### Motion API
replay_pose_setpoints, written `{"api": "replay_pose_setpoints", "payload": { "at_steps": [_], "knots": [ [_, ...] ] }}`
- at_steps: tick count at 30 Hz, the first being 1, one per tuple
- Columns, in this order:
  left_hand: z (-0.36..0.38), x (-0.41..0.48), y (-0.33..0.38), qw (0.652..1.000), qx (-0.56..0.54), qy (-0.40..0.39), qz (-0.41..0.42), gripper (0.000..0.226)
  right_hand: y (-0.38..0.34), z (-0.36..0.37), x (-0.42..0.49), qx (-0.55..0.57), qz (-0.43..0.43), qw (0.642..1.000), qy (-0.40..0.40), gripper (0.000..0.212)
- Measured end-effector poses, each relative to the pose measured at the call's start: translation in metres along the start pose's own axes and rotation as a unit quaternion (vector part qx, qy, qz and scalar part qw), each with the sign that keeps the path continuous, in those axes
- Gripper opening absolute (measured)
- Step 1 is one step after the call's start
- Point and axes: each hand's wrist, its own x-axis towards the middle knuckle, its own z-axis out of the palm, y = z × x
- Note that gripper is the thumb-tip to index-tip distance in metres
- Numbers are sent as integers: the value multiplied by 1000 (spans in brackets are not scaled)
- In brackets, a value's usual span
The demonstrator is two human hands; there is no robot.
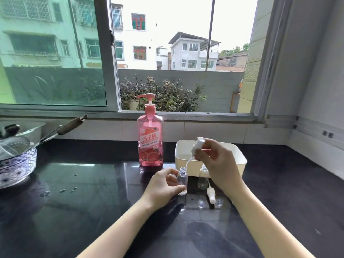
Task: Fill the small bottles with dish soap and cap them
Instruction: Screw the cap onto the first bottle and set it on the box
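Left hand (163,185) grip wrapped round upright bottle (182,180) on worktop (93,202), right hand (219,164) pinching cap (197,144) up-right of neck, tube (188,162) slanting down-left to mouth; count: 2 small bottles (second bottle (203,176) behind right hand), 2 caps (spare cap (211,195) lying flat), 1 soap pump (150,135).

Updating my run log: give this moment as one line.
left hand: grips small bottle | right hand: holds spray cap, tube near its mouth | second bottle: uncapped

Soap dispenser (150,142) stands left of tub (240,157).
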Motion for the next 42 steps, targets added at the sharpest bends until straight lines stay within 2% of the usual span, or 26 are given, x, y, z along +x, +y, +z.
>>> {"api": "replay_pose_setpoints", "payload": {
  "at_steps": [3,7,11,15,17,19,23,28,30,33,35,38,42],
  "knots": [
    [1,1,-1,1000,0,1,3,25,-1,-1,1,39,-10,999,7,12],
    [1,1,-2,1000,-1,-1,5,23,5,4,0,15,10,1000,-10,9],
    [2,-1,0,1000,-15,-4,12,21,16,13,-4,-77,41,994,-70,6],
    [2,-2,1,999,-41,-18,19,21,17,13,-3,-143,35,982,-123,18],
    [2,-2,3,998,-49,-26,25,23,15,10,0,-154,38,976,-149,12],
    [3,-1,3,998,-51,-33,32,25,14,7,2,-173,29,971,-161,5],
    [3,0,3,998,-47,-33,39,27,12,7,6,-222,14,962,-161,15],
    [1,0,1,996,-56,-54,44,37,9,-2,12,-154,61,962,-217,7],
    [1,0,0,995,-59,-62,42,35,7,-6,14,-145,76,957,-237,18],
    [2,2,-2,993,-69,-86,36,36,5,-7,17,-143,87,948,-270,35],
    [1,3,-3,993,-73,-94,28,42,1,-7,20,-173,72,941,-282,31],
    [2,3,-4,992,-69,-102,30,40,-8,-8,26,-230,57,922,-306,18],
    [3,6,-6,992,-61,-106,27,44,-24,-3,38,-338,42,871,-352,16]
  ]
}}
